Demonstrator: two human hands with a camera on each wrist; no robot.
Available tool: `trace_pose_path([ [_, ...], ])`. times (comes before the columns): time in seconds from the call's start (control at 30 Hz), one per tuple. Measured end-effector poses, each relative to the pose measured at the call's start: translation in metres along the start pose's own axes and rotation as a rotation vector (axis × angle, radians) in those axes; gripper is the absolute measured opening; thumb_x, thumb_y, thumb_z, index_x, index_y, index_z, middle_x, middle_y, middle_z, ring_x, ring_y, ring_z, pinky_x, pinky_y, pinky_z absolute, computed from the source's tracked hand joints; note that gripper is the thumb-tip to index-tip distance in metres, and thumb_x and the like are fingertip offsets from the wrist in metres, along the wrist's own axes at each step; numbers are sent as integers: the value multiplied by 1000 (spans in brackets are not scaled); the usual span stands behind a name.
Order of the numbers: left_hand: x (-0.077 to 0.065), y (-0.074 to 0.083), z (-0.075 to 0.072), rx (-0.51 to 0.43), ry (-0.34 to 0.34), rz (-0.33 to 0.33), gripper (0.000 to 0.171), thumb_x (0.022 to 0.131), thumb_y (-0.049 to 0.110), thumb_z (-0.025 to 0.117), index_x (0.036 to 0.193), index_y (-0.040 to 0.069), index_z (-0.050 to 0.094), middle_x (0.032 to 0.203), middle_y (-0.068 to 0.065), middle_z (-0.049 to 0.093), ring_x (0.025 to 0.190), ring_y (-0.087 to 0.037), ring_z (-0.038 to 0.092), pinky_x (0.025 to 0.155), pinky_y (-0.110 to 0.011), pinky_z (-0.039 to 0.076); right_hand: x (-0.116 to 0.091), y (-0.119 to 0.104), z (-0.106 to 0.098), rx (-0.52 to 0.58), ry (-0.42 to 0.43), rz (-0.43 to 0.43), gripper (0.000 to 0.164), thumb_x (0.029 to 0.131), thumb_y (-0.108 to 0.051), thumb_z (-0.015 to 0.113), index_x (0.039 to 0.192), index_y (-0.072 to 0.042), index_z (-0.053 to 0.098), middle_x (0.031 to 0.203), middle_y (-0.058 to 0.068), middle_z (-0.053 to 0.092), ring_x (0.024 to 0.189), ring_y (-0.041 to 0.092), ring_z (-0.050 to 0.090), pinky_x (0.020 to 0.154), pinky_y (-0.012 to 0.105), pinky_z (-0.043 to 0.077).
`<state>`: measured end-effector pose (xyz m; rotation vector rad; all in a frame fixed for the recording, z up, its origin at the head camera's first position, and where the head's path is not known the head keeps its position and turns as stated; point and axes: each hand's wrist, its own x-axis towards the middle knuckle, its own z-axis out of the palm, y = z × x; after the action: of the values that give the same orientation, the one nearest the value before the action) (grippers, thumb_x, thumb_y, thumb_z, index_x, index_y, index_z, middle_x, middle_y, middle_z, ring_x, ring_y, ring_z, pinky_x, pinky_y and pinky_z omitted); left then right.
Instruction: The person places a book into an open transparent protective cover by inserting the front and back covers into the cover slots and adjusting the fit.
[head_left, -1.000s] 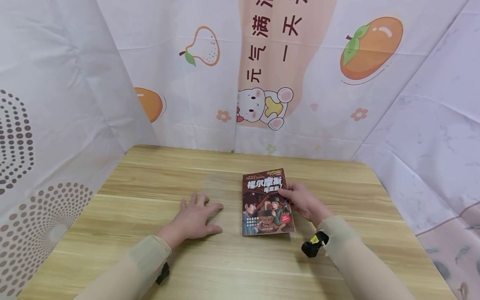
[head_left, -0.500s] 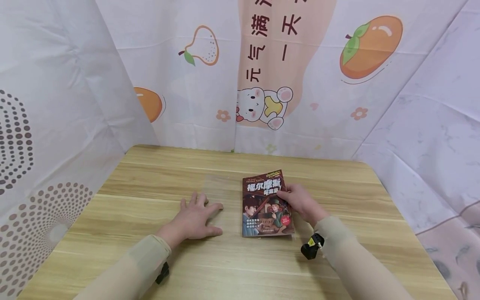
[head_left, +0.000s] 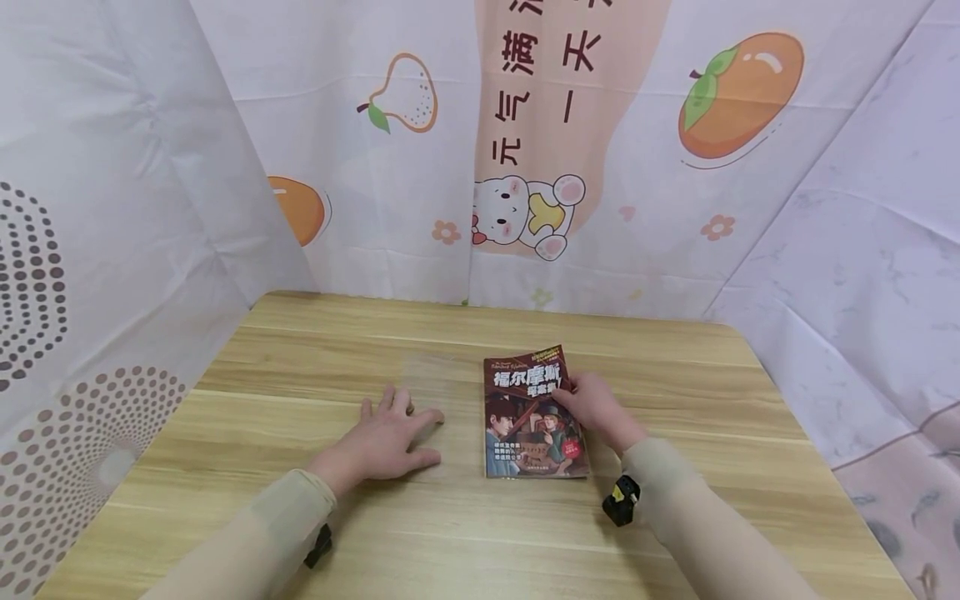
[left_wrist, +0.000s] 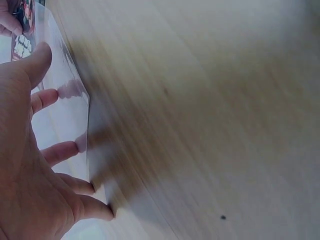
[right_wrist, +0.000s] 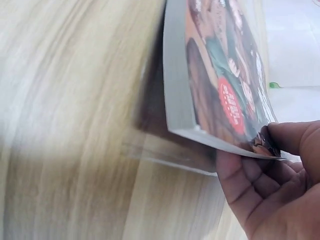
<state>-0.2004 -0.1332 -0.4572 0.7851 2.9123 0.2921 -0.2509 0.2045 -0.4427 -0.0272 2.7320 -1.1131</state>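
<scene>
A dark red paperback book (head_left: 517,425) with Chinese characters and two cartoon figures lies face up near the table's middle. My right hand (head_left: 600,411) grips its right edge, thumb on the front cover and fingers underneath. In the right wrist view the book (right_wrist: 220,70) is tilted, its lower corner raised over a clear plastic flap (right_wrist: 165,155). The clear plastic sheet (head_left: 438,375) spreads left from the book. On that sheet rests my left hand (head_left: 382,437), fingers spread; in the left wrist view several fingertips touch the plastic (left_wrist: 67,117).
The wood-grain table (head_left: 480,550) has a printed white curtain (head_left: 360,208) along its back edge. More cloth hangs at the left (head_left: 112,250) and right (head_left: 847,275) sides. Each wrist carries a small black camera.
My right hand and the book's top right corner have shifted slightly toward me and left. The left hand has stayed in nearly the same place on the plastic sheet.
</scene>
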Motion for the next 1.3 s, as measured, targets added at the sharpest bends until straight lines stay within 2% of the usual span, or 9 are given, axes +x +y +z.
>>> trace_pose_path([
  [0.17, -1, -2, -1, -8, -2, 17, 52, 91, 57, 56, 137, 34, 48, 116, -15, 42, 130, -58, 23, 93, -80, 25, 1, 0, 1, -180, 28, -55, 19, 96, -20, 60, 87, -3, 62, 73, 7, 61, 64, 19, 53, 61, 37, 48],
  [0.33, -2, -4, -2, -13, -16, -4, 59, 94, 52, 54, 141, 17, 45, 114, -13, 41, 133, -53, 22, 96, -78, 24, 1, -1, 2, -273, 30, -59, 27, 96, -23, 59, 77, -4, 56, 65, 7, 55, 55, 19, 50, 52, 34, 45],
  [0.5, -1, -6, -2, 26, -15, -12, 66, 96, 51, 51, 143, 5, 41, 110, -12, 42, 132, -45, 30, 96, -74, 29, 1, -2, 4, -382, 70, -105, 28, 95, -24, 61, 77, -3, 55, 67, 8, 56, 57, 21, 51, 59, 41, 49],
  [0.63, -1, -9, -2, 64, 1, 3, 68, 96, 51, 52, 142, 2, 41, 105, -10, 41, 125, -38, 39, 95, -70, 34, 1, -1, 6, -444, 94, -126, 29, 94, -25, 62, 78, -2, 55, 66, 8, 56, 57, 22, 53, 59, 44, 51],
  [0.8, -1, -9, -4, 88, 11, 4, 71, 93, 52, 56, 140, 1, 44, 105, -9, 42, 114, -33, 46, 95, -68, 36, -1, -6, 7, -486, 91, -100, 31, 94, -25, 62, 74, -3, 54, 63, 7, 55, 54, 21, 52, 55, 43, 50],
  [0.9, -2, -10, -4, 65, 5, -12, 72, 91, 53, 60, 141, 3, 44, 111, -10, 42, 108, -30, 47, 97, -67, 35, -3, -10, 6, -496, 82, -79, 31, 94, -25, 62, 74, -4, 53, 63, 7, 55, 54, 22, 53, 55, 43, 51],
  [1.0, -1, -11, -3, 44, -8, -29, 73, 89, 54, 62, 140, 5, 44, 127, -16, 40, 114, -33, 47, 98, -67, 34, -3, -12, 7, -517, 81, -67, 31, 95, -26, 62, 75, -4, 54, 64, 8, 56, 56, 22, 55, 57, 44, 52],
  [1.13, 1, -11, -5, 37, -34, -30, 73, 87, 56, 63, 137, 7, 46, 148, -24, 28, 131, -43, 35, 98, -70, 32, -3, -13, 7, -537, 87, -65, 31, 95, -27, 62, 76, -3, 55, 67, 10, 58, 59, 25, 57, 60, 47, 53],
  [1.3, 3, -9, -10, 8, -99, -49, 74, 87, 57, 61, 139, 7, 43, 154, -21, 24, 136, -48, 22, 101, -71, 27, -4, -14, 7, -541, 88, -72, 30, 94, -26, 63, 79, -1, 57, 70, 12, 59, 62, 26, 59, 61, 48, 53],
])
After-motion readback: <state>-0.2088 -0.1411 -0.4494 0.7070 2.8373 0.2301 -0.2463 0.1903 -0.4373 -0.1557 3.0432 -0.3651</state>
